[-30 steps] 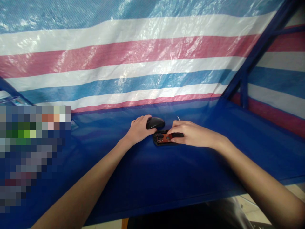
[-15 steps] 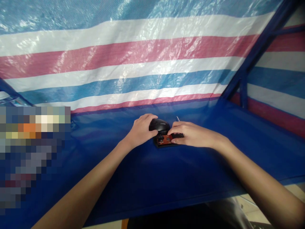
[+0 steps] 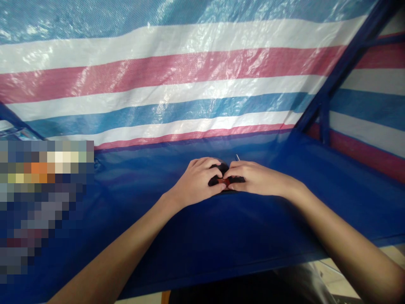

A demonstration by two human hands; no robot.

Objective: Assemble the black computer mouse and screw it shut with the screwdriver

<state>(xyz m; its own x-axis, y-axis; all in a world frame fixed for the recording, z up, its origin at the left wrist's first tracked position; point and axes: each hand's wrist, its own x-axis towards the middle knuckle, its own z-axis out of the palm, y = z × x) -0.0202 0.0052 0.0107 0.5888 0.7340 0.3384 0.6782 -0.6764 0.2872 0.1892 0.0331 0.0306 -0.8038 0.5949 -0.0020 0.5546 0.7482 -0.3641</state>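
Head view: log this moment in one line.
left hand: at opened black mouse, red-brown circuit board showing | right hand: holding mouse's right end | rounded black shell: beyond board

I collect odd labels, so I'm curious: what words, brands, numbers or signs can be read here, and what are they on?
None can be read.
Black cover: mostly hidden behind the left grip; no lettering legible.
Red board: only a sliver shows, too small to read.
Striped sheet: no lettering visible.
Pixelated patch: anything printed there is unreadable.

Blue tabletop (image 3: 202, 240) under a black mouse base (image 3: 214, 181), reddish circuit board (image 3: 225, 181) inside.
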